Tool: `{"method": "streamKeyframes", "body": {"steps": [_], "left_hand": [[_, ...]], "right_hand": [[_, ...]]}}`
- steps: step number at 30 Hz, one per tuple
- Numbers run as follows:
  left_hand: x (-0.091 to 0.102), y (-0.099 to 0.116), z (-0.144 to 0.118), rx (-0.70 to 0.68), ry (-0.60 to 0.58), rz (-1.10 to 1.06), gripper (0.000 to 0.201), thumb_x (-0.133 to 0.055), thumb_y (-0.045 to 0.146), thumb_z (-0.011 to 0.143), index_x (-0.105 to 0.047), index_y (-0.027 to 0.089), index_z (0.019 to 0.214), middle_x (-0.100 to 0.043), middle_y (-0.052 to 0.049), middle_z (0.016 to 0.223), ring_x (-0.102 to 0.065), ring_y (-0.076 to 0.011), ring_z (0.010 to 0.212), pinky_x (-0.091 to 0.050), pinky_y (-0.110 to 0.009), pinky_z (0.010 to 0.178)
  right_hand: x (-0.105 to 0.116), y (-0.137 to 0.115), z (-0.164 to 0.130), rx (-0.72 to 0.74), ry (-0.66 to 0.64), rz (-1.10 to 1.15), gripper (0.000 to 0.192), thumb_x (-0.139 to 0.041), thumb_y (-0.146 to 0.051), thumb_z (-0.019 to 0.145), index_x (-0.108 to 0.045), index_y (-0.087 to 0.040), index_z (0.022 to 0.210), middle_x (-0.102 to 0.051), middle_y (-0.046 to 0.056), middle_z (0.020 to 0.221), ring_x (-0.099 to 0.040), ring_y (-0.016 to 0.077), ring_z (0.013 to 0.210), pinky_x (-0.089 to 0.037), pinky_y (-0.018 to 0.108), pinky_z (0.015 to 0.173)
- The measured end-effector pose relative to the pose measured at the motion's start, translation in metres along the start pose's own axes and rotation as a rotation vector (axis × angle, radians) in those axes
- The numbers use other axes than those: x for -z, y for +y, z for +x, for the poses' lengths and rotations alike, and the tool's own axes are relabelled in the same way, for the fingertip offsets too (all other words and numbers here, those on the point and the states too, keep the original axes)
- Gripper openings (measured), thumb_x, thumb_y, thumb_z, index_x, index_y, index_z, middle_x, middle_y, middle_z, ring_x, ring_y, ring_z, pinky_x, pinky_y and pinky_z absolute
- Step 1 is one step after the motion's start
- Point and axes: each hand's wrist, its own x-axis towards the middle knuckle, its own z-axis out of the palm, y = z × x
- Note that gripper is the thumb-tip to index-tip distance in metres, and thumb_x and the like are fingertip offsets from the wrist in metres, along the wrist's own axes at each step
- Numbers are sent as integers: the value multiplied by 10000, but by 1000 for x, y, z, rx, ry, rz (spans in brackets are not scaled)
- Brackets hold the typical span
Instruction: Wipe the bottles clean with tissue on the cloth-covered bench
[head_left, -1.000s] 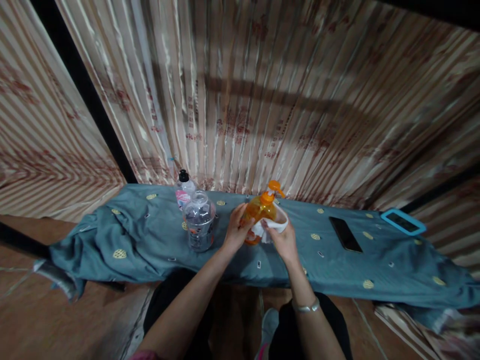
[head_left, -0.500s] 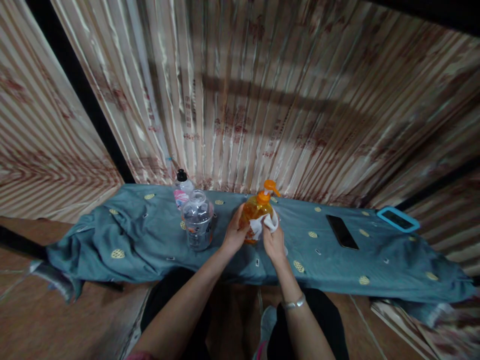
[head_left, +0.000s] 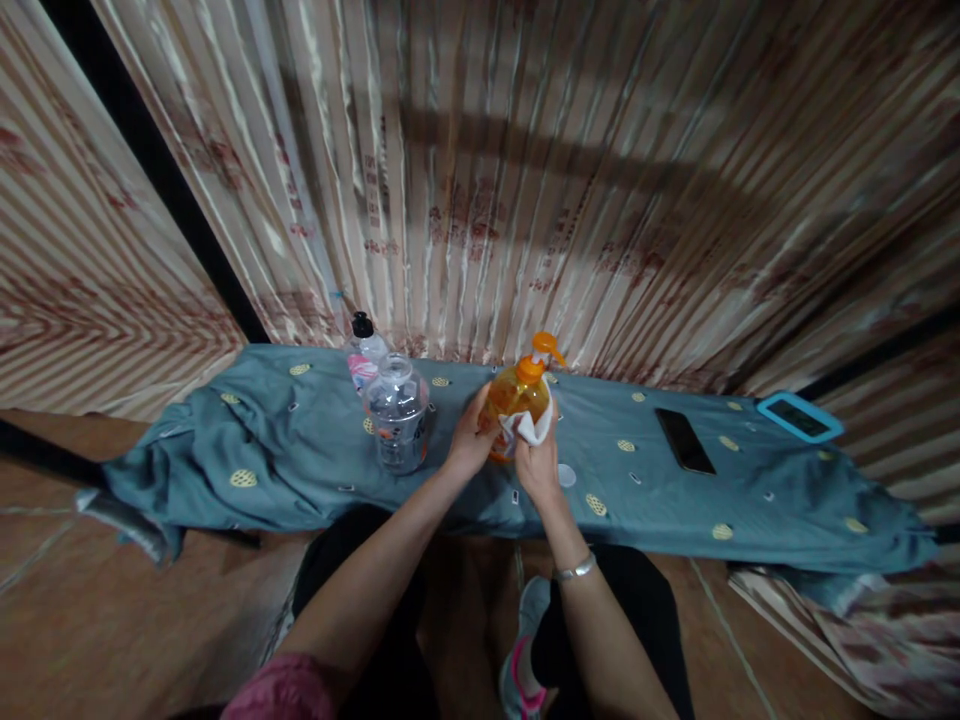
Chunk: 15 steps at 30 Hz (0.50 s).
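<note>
An orange pump bottle [head_left: 516,392] of see-through plastic stands upright between my two hands, its orange pump head on top. My left hand [head_left: 471,440] is wrapped round the bottle's left side. In my right hand [head_left: 538,465] is a white tissue [head_left: 534,428], pressed against the bottle's front right. The tissue and fingers cover part of the bottle's lower front. To the left stands a clear plastic jar [head_left: 397,415] with a narrow neck. Behind it is a clear bottle with a black cap [head_left: 363,325] and a pink-and-white label.
A blue-green cloth with yellow pineapples [head_left: 480,515] covers the narrow bench. On the right lie a black phone [head_left: 685,441] and a blue-framed device [head_left: 799,416]. A clear round disc [head_left: 566,475] lies beside my right wrist. Pleated curtains [head_left: 465,200] hang close behind.
My right hand has shifted slightly left and lower across the bottle with the tissue, uncovering the clear disc. The left hand keeps its hold. The whole view has tilted a little.
</note>
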Motion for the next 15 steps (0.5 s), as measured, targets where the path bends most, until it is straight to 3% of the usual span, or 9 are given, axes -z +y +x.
{"method": "streamKeyframes", "body": {"steps": [3, 6, 12, 15], "left_hand": [[1, 0, -1, -5, -22, 1, 565, -655, 211, 825, -547, 252, 1377, -555, -65, 1470, -481, -268, 1394, -360, -465, 1195], [2, -1, -5, -5, -19, 18, 594, -645, 227, 833, -507, 261, 1410, -527, -67, 1494, -463, -263, 1408, -344, -468, 1200], [9, 1, -13, 48, 69, 115, 624, -704, 306, 809, -499, 237, 1394, -463, -113, 1527, -409, -295, 1435, -364, -493, 1165], [20, 12, -16, 60, 100, 114, 501, -711, 347, 802, -583, 233, 1273, -604, -106, 1366, -591, -278, 1237, -499, -441, 1013]], "right_hand": [[-1, 15, -29, -42, -84, -31, 574, -505, -483, 970, -382, -216, 1463, -566, 137, 1370, -584, 307, 1221, -454, 584, 1020], [6, 16, -52, -42, -115, -59, 568, -502, -472, 973, -395, -202, 1461, -516, 148, 1441, -490, 325, 1335, -385, 605, 1084], [24, -14, -75, -107, -99, -128, 481, -476, -423, 976, -470, -188, 1396, -575, 147, 1385, -555, 295, 1271, -432, 550, 1054], [33, -35, -78, -142, -111, -165, 406, -431, -357, 975, -528, -194, 1334, -684, 133, 1211, -666, 261, 1096, -523, 454, 930]]}}
